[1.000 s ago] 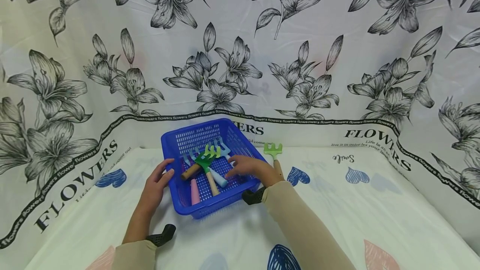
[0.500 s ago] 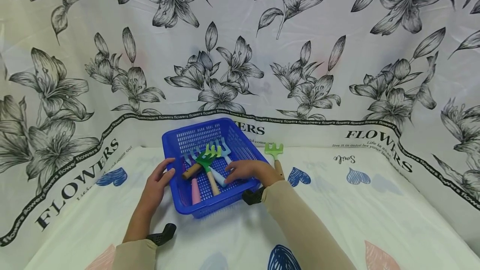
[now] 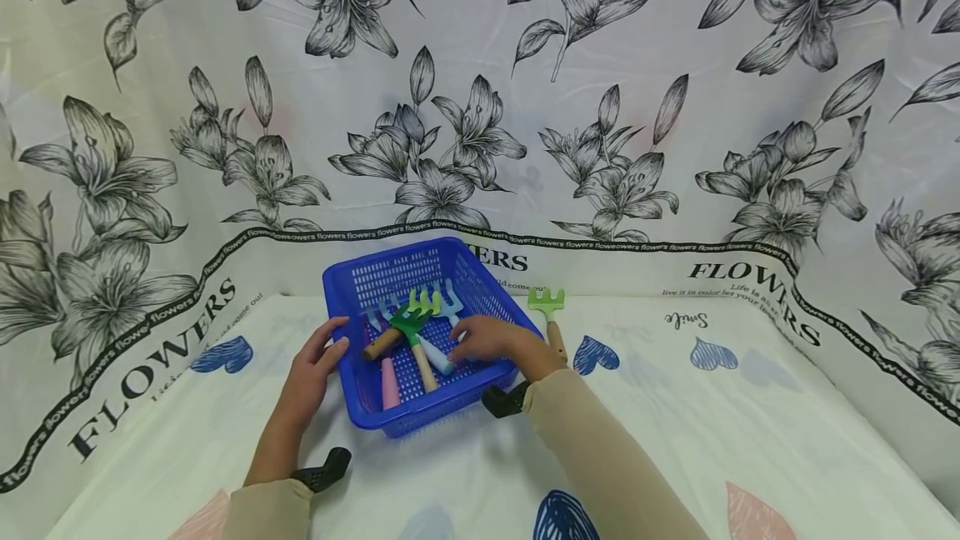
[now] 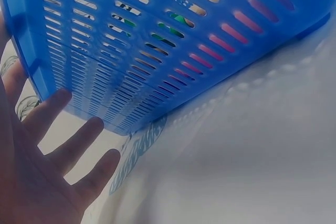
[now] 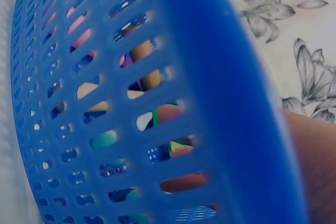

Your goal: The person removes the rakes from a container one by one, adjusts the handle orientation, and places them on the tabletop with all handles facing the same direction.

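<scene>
Dipping right hand [image 3: 483, 336] into blue basket [image 3: 442, 398], curving fingers further down and bunching them closer than one second ago. Keeping left hand [image 3: 311, 361] at same spot on left rim, keeping basket in place too. Still leaving pale-green rake [image 3: 546, 300] outside, on white cloth [image 3: 675, 440], just beyond right side of basket.

Touching rim with left hand, spreading fingers nearly straight beside outer wall in left wrist view, not clenching. Bringing right fingertips to or just beside light-blue handle [image 3: 437, 357]; cannot tell whether pinching it or only reaching, hiding fingertips behind slotted wall in right wrist view.

Containing jumbled small garden tools in basket: pink handle [image 3: 390, 386] at front left, brown handle [image 3: 382, 344] crossing near dark-green tool head [image 3: 411, 322], pale wooden handle [image 3: 424, 368] running toward near rim, yellow-green tines [image 3: 424, 301] and light-blue tines [image 3: 449, 305] further back.

Looking smooth and rounded at near end, light-blue handle: slanting toward near right, lying inside basket, just right of pale wooden handle.
</scene>
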The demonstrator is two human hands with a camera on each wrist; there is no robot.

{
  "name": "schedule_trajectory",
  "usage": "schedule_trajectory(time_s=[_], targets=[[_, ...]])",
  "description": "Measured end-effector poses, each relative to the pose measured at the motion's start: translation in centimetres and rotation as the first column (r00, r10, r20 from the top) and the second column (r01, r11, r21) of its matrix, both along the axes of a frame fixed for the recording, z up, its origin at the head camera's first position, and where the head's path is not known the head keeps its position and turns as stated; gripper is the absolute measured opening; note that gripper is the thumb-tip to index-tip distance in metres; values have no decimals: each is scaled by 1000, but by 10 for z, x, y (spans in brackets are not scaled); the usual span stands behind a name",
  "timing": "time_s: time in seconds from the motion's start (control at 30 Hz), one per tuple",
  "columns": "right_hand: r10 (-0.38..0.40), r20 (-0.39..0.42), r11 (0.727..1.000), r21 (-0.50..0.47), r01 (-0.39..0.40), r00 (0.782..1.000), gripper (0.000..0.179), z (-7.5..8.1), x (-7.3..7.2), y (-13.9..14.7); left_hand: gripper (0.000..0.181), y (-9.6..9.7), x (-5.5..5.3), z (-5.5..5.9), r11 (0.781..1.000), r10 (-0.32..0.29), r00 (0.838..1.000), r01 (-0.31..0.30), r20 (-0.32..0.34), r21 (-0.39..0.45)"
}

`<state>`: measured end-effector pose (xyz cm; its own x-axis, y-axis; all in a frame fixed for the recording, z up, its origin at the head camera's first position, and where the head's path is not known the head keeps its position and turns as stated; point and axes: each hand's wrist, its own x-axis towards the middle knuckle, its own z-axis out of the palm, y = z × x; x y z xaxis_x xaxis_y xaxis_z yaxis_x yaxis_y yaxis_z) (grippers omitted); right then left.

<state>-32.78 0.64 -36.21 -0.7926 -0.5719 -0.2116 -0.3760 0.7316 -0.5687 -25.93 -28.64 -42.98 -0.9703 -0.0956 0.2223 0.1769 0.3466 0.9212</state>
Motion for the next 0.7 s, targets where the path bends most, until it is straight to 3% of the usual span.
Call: schedule_trajectory(time_s=[0.37,0.7], targets=[[-72,-103,981,-187,51,992,36,-1,2,5,56,2,0,2,1000,3,1000,-3,5,-19],[-207,-243,940,-319,123,948,31,1,8,9,58,0,0,1,999,10,1000,-10,9,-31]])
